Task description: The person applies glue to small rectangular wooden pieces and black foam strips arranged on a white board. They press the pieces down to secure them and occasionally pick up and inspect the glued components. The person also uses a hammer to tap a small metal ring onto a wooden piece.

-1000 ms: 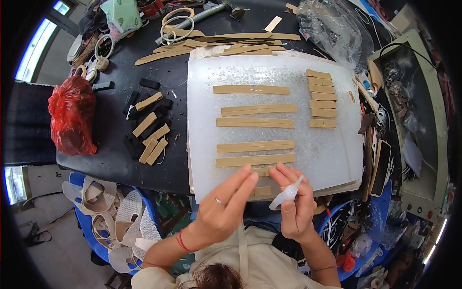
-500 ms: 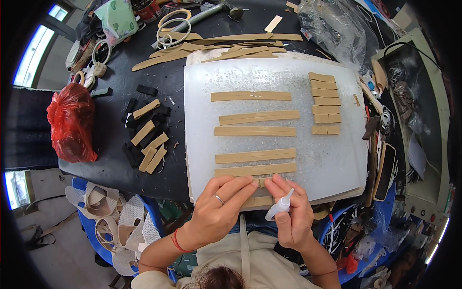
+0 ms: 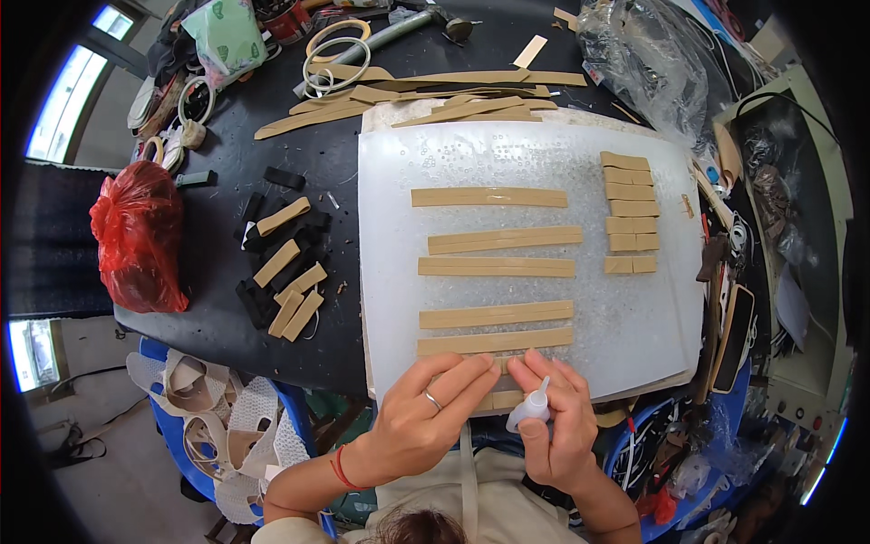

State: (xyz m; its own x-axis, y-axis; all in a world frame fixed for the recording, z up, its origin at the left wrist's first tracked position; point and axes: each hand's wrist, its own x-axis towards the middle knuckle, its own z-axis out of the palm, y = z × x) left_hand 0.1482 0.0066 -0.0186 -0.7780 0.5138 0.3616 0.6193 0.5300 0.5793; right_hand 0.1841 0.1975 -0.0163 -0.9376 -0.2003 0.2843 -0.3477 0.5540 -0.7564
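At the near edge of the white board [image 3: 390, 272], my left hand [image 3: 435, 408] has its fingers pressed together on a tan strip [image 3: 509, 364], which they partly hide. My right hand [image 3: 564, 422] meets it from the other side, fingertips on the same strip. Held in the right palm is a small white squeeze bottle [image 3: 529, 410], its pointed nozzle tilted up. Another tan piece [image 3: 507, 399] lies just below the fingertips. Farther up the board, several long tan strips [image 3: 495, 315] lie crosswise in a column.
Short folded tan pieces [image 3: 630, 208] line the board's right side. Left of the board are tan and black bands [image 3: 276, 263] and a red plastic bag [image 3: 138, 236]. Loose strips [image 3: 453, 95], tape rolls [image 3: 340, 45] and clear plastic [image 3: 643, 72] lie behind. Blue bins [image 3: 172, 399] flank me.
The whole view has shifted slightly, so the board and table appear lower and farther right. Both hands stay at the same strip, and the bottle remains in my right hand.
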